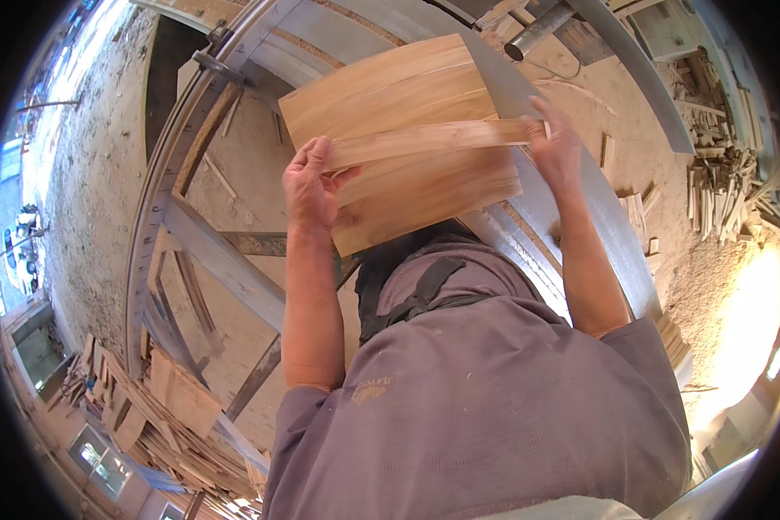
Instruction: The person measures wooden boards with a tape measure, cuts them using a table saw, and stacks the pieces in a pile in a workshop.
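Observation:
A narrow pale wooden strip is held level above several wider boards. My left hand grips its left end, thumb on top and fingers curled beneath. At the other end my right hand is closed on the strip, slightly blurred, with a finger raised. Beneath the strip, the boards lie side by side as a panel across the metal machine table, their near edge close to my waist.
A grey metal table surface with slots extends to the right. Metal frame bars and a curved rail stand at left. Scrap wood lies heaped at lower left and at right. A metal pipe juts in at the top.

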